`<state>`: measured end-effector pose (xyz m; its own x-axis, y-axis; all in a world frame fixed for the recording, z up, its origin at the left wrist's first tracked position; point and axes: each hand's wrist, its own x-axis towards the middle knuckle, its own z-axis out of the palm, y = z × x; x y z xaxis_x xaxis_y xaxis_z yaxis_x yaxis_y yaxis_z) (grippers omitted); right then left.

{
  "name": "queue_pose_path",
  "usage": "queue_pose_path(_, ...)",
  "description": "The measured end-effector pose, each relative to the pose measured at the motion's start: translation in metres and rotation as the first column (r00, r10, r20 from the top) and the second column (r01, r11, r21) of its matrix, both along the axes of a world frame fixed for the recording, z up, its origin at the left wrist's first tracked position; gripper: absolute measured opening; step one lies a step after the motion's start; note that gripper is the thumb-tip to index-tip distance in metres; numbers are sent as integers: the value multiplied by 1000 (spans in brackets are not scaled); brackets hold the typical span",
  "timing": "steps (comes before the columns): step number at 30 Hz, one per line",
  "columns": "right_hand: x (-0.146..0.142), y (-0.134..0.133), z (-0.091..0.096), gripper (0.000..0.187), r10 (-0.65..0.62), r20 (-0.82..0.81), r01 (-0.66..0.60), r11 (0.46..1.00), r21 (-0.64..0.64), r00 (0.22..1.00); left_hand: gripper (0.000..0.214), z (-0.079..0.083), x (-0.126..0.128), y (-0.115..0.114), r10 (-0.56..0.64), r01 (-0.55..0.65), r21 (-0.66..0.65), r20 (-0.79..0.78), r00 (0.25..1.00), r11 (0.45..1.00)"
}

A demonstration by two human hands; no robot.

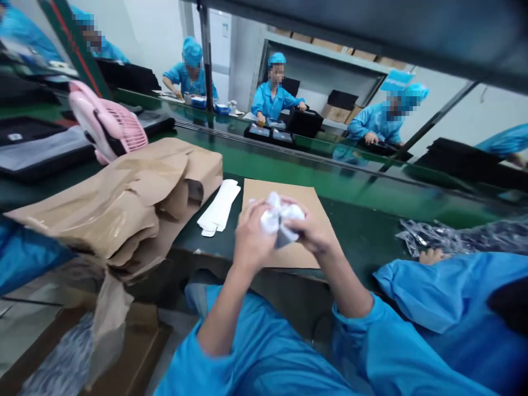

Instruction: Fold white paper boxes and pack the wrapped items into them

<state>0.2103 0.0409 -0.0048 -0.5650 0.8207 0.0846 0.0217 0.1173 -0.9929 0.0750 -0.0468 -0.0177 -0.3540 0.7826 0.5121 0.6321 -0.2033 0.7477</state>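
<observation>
Both my hands are raised over a flat cardboard sheet (297, 254) on the dark green bench. Between them is a crumpled white bundle (284, 217), thin and soft-looking like paper or film; its exact kind is blurred. My left hand (252, 234) grips its left side with the fingers curled round it. My right hand (311, 226) pinches its right side. Just left of the sheet lies a small stack of white folded paper strips (219, 208), apart from both hands.
An opened brown carton (136, 187) stands on the bench at left, a pink fan (107, 124) behind it. Below is a box (136, 335) with clear plastic pieces. A co-worker's sleeve (454, 297) and clear plastic bags (462, 236) are at right. Several co-workers sit across the green conveyor (256, 165).
</observation>
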Motion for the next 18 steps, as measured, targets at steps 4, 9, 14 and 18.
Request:
queue_pose_path(4,42,103,-25,67,-202,141,182,973,142,969,42,-28,37,129,-118,105,-133,-94,988,985)
queue_pose_path(9,31,145,-63,47,-372,298,244,888,390,879,60,-81,32,165,-135,76,-287,-192,972,955)
queue_pose_path(14,36,169,-68,44,-462,402,176,800,574,790,88,-104,10,161,-163,88,-338,-198,967,937)
queue_pose_path(18,36,150,-46,51,-539,409,154,722,675,736,93,-105,-8,119,-188,129,-301,-178,966,945)
